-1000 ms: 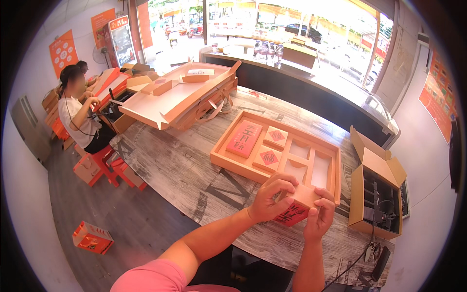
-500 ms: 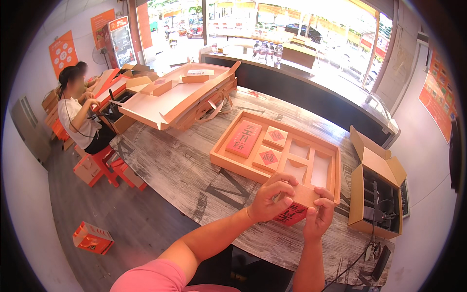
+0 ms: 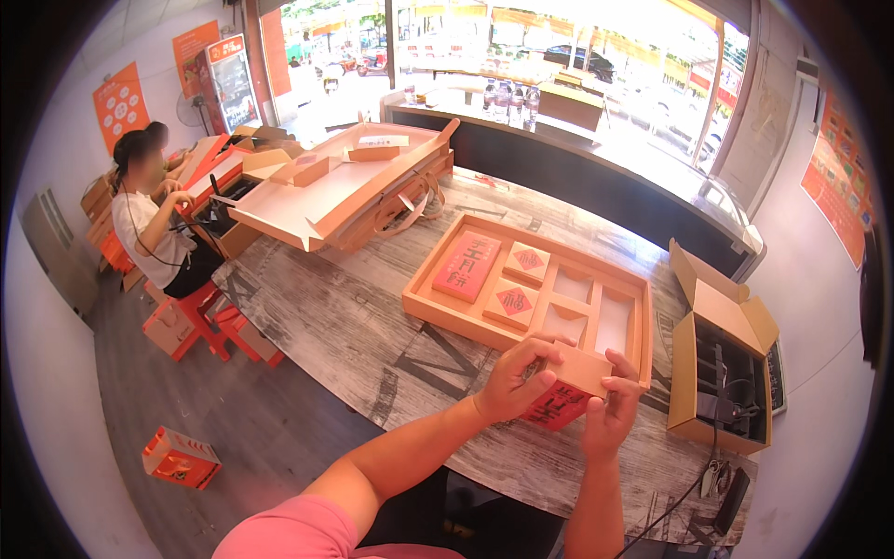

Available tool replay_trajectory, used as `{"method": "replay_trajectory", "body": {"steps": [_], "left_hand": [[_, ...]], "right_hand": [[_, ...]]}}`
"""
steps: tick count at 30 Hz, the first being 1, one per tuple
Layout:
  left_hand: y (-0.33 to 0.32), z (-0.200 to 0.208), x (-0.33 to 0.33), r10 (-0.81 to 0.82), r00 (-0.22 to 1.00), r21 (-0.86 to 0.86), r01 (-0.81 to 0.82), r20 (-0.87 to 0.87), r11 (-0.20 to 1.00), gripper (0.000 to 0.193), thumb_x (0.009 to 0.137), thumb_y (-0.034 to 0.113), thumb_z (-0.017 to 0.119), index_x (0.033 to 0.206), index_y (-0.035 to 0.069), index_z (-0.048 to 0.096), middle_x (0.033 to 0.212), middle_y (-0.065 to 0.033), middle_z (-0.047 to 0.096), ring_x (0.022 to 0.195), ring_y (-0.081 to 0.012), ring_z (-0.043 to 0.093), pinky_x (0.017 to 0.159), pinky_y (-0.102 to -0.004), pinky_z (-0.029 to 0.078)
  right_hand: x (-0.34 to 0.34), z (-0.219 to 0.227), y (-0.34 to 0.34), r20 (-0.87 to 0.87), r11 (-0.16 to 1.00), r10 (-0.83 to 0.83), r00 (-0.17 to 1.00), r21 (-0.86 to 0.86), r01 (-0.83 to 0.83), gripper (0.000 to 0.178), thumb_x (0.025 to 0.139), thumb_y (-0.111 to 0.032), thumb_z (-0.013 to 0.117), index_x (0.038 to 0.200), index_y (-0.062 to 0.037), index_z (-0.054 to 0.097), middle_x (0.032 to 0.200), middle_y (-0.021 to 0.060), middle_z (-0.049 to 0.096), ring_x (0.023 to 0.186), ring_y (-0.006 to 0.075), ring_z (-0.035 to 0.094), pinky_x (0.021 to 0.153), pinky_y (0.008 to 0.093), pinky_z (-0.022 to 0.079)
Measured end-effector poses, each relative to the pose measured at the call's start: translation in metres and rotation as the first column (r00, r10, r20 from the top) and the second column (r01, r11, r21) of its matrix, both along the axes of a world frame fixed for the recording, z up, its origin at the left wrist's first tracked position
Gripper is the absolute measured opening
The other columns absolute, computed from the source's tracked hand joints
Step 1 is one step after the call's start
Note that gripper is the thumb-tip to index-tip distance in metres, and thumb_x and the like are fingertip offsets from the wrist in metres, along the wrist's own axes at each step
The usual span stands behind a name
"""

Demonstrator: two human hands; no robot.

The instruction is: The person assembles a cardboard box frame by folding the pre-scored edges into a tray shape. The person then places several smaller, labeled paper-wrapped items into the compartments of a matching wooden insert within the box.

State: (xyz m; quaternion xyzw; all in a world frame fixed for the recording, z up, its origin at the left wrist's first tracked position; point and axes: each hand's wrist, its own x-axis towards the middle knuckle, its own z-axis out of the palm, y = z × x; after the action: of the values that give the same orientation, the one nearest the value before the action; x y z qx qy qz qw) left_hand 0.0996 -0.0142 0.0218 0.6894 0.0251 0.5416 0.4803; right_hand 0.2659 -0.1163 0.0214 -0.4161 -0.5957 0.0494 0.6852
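Between my two hands stands a red and brown carton box (image 3: 562, 401) with black characters on its front, just above the near edge of the tray. My left hand (image 3: 515, 377) grips its left side, the fingers bent over the top edge. On the right end, my right hand (image 3: 613, 410) holds the box with bent fingers and thumb. Beyond them lies a brown gift-box tray (image 3: 438, 319) with compartments. A long red box (image 3: 467, 265) fills its left compartment, and two small square boxes, one (image 3: 528, 262) behind the other (image 3: 511, 303), sit beside it. The compartments on the right show white bottoms.
A large shallow carton lid (image 3: 307, 200) rests on stacked boxes at the far left. To the right stands an open cardboard box (image 3: 694, 373) with black devices and a cable. A seated person (image 3: 154, 214) works at the left. A paper bag (image 3: 182, 456) is on the floor.
My left thumb has shifted slightly along the box's upper edge and my right fingers have moved a little at its end. The box has tilted slightly. The tray stays put.
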Motion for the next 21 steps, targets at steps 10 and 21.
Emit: {"method": "replay_trajectory", "body": {"steps": [10,21], "left_hand": [[0.002,-0.005,0.000,-0.049,0.999,0.018,0.049,0.004,0.999,0.032,0.107,0.034,0.061,0.120,0.005,0.055,0.139,-0.0228,0.057,0.128,-0.0266,0.057,0.110,-0.0411,0.044],[0.004,-0.009,0.004,0.020,0.977,-0.277,0.041,0.213,0.960,0.047,0.110,0.035,0.055,0.141,0.001,0.047,0.140,-0.0151,0.058,0.122,-0.0190,0.059,0.106,-0.0346,0.047]], "right_hand": [[0.004,-0.002,-0.002,0.067,1.000,0.010,0.998,0.002,-0.010,0.038,0.096,-0.028,0.077,0.120,-0.0069,0.055,0.138,0.0212,0.058,0.127,0.0315,0.055,0.111,0.0446,0.042],[0.010,-0.001,-0.009,0.071,0.869,0.188,0.980,-0.478,-0.132,0.087,0.086,-0.016,0.083,0.158,0.0013,0.037,0.130,0.0151,0.066,0.116,0.0230,0.066,0.101,0.0399,0.052]]}}
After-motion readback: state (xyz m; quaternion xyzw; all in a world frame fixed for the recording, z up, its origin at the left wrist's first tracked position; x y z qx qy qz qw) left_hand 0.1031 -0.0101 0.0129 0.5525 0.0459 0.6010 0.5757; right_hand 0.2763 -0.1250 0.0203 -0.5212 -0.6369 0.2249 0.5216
